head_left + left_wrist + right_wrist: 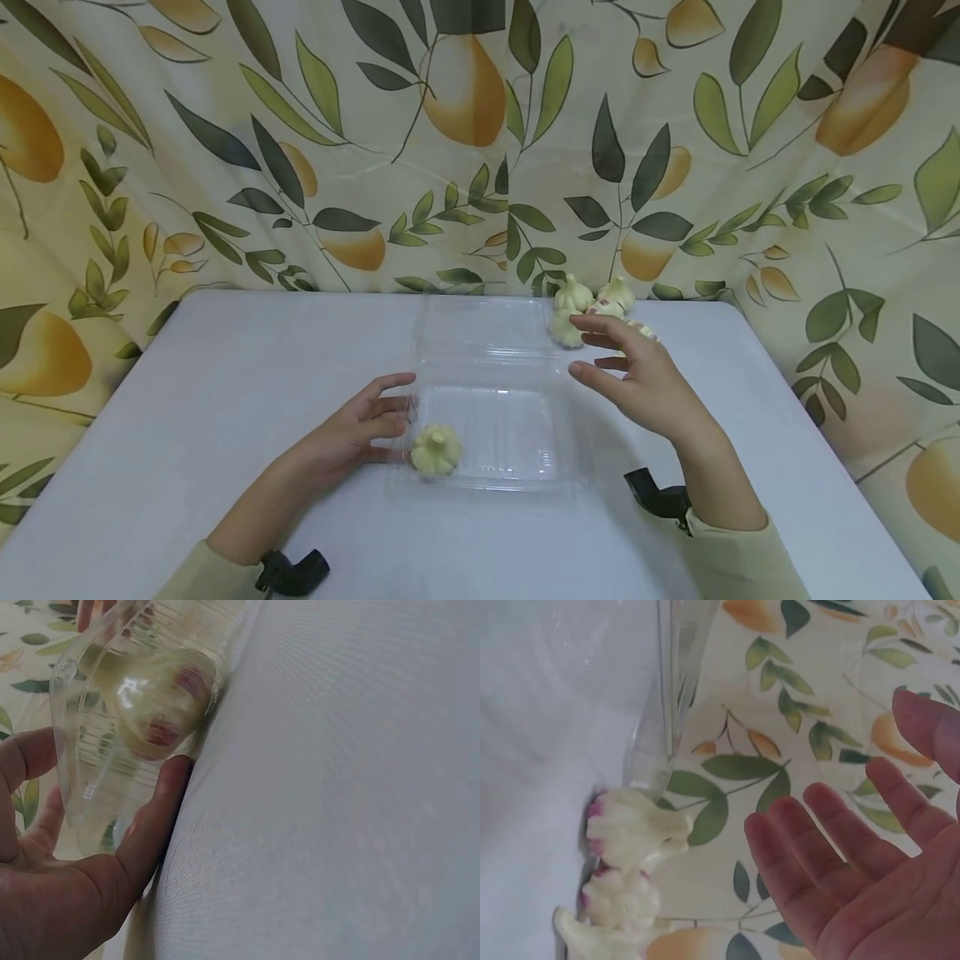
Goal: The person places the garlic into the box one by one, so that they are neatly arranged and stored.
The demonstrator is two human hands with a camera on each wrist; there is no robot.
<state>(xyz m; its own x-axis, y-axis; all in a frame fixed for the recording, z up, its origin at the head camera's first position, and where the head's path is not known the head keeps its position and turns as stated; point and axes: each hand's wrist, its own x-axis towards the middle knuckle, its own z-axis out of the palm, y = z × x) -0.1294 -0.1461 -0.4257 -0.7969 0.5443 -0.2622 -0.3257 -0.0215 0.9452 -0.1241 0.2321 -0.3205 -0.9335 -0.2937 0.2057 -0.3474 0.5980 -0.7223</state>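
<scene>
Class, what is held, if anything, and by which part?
The right hand holds nothing. The left hand touches the left side of the plastic box, with no clear grip.

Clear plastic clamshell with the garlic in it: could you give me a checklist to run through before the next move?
1. Clear plastic clamshell open, lid laid back: ok.
2. Garlic bulb inside, near left corner: ok.
3. Left hand at the clamshell's left side: ok; how firmly it steadies it: cannot tell.
4. Right hand holding nothing: ok.
5. Other garlic bulbs in the clamshell: not ok, outside by the lid.
6. Their full count: cannot tell, partly hidden.
</scene>
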